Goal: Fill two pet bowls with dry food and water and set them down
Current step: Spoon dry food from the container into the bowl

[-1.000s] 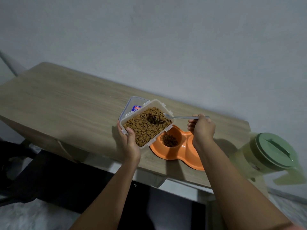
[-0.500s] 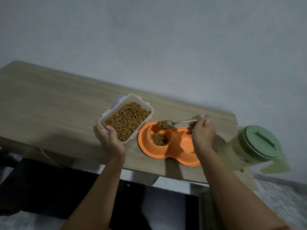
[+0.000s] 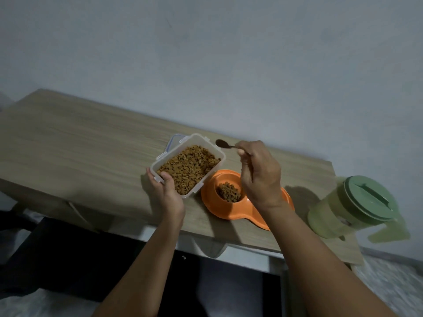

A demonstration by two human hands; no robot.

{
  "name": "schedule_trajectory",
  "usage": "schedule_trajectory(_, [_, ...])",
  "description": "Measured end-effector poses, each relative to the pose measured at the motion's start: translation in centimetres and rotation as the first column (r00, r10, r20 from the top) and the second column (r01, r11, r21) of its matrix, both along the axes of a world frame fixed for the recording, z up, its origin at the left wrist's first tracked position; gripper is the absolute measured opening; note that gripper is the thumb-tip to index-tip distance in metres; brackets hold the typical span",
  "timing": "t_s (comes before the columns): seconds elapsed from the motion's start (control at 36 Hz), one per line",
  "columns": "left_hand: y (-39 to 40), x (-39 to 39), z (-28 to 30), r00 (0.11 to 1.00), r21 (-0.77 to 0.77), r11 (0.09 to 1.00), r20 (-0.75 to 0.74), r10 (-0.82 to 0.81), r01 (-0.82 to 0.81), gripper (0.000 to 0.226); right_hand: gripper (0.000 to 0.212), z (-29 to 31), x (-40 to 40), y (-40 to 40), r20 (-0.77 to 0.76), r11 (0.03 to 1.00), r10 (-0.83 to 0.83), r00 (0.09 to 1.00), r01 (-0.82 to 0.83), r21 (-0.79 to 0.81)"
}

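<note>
Left hand (image 3: 168, 197) grips clear rectangular plastic container of brown kibble (image 3: 188, 164), frame centre | Right hand (image 3: 259, 173) pinches metal spoon (image 3: 223, 144) above orange double pet bowl (image 3: 210, 195), kibble in one well | Green-lidded translucent pitcher (image 3: 350, 207) at right on wooden tabletop (image 3: 80, 145)

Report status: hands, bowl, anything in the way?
Left hand grips kibble container. Right hand holds spoon. Orange double bowl: one well has kibble. Nothing blocking.

Dim light over a wood-grain table (image 3: 87, 143), plain grey wall (image 3: 206, 65) right behind it, dark floor (image 3: 68, 259) underneath.
</note>
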State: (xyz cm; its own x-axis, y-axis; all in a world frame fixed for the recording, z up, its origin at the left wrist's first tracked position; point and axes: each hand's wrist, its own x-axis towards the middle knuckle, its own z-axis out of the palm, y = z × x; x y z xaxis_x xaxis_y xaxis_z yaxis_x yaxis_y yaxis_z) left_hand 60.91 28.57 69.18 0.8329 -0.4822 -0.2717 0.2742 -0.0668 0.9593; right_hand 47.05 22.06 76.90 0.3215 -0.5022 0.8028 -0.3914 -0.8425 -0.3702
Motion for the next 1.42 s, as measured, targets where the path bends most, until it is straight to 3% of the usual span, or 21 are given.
schedule_trajectory(0.11, [1.1,-0.1,1.9,0.998,-0.181,0.984,-0.056,-0.013,0.003,0.049,0.027,-1.4,2.4,0.9,-0.154,0.989,0.141,0.978,-0.147,-0.027])
schedule_trajectory(0.31, [2.8,-0.3,3.3,0.998,-0.249,0.968,-0.045,-0.046,0.033,0.05,0.021,-3.3,4.9,2.6,-0.404,0.981,0.058,0.913,-0.128,-0.148])
schedule_trajectory(0.56, [3.9,0.6,3.2,0.999,-0.226,0.974,-0.037,-0.026,0.017,0.054,0.031,-2.6,6.1,4.3,-0.628,0.985,0.161,0.762,-0.163,0.056])
schedule_trajectory(0.75, [4.9,0.1,3.5,0.998,-0.107,0.993,0.048,-0.048,0.053,0.053,0.031,-1.3,6.4,5.1,-0.662,0.964,0.266,0.701,-0.187,0.188])
schedule_trajectory(0.97, [4.7,-0.4,3.1,0.997,-0.16,0.984,-0.022,-0.078,0.073,0.054,0.041,-1.0,5.7,4.7,-0.673,0.935,0.337,0.658,-0.15,0.321])
schedule_trajectory(1.03, [4.6,-0.5,3.1,0.995,-0.184,0.979,-0.04,-0.09,0.082,0.054,0.046,-1.1,5.4,4.6,-0.668,0.937,0.328,0.668,-0.139,0.321])
schedule_trajectory(1.25, [4.0,0.2,2.7,0.988,-0.241,0.963,-0.064,-0.142,0.123,0.051,0.044,-1.7,4.4,4.5,-0.409,0.95,0.237,0.881,-0.123,0.286])
schedule_trajectory(1.33, [4.1,0.5,2.8,0.975,-0.237,0.957,-0.101,-0.198,0.17,0.049,0.043,-2.0,3.8,3.7,-0.364,0.969,0.11,0.925,-0.018,0.246])
schedule_trajectory(1.42, [4.0,1.0,2.8,0.961,-0.226,0.948,-0.106,-0.254,0.225,0.047,0.044,-2.1,2.9,2.7,-0.353,0.935,-0.068,0.933,0.183,0.305])
